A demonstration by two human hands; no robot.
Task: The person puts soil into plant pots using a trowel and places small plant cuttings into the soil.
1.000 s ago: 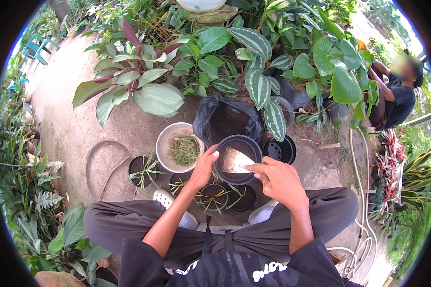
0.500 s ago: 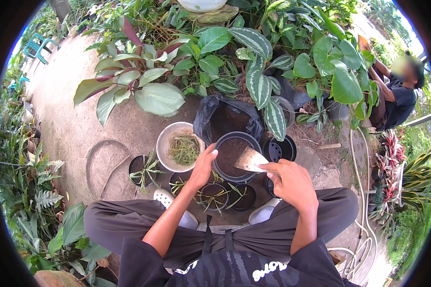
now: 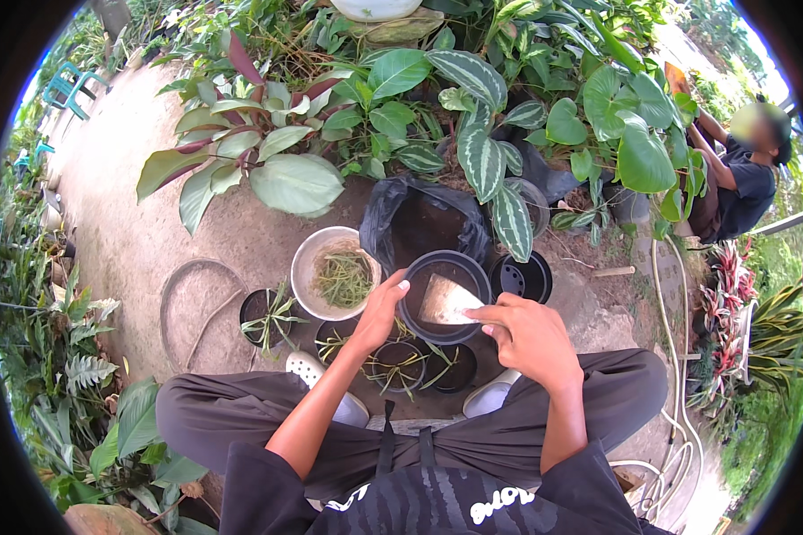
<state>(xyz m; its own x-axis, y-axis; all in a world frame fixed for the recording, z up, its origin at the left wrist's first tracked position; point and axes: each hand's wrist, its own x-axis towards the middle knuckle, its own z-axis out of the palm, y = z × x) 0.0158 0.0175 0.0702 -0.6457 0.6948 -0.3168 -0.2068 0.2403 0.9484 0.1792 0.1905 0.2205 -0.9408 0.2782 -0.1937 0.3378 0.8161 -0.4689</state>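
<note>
My left hand (image 3: 382, 309) grips the left rim of a round black plant pot (image 3: 479, 278), thumb on top. Dark soil shows inside it. A flat scraper (image 3: 443, 300) with a wide, dirt-smeared pale blade reaches over the pot's opening. My right hand (image 3: 533, 336) is closed around the scraper's handle, which the fingers mostly hide. Just beyond the pot, an open black plastic bag (image 3: 382, 234) holds dark soil. To the left, a pale bowl (image 3: 303, 290) contains cut green and dry grass-like leaves.
Several small black pots with thin-leaved plantlets (image 3: 397, 364) stand between my shoes. Another such pot (image 3: 257, 312) is farther left. An empty black pot (image 3: 535, 278) sits at right. Leafy plants (image 3: 299, 183) line the far side. A hose (image 3: 674, 357) and a seated person (image 3: 745, 192) are right.
My right hand has moved left with the scraper, bringing the blade farther across the pot. The pot has shifted slightly; my left hand keeps its hold on the rim.
</note>
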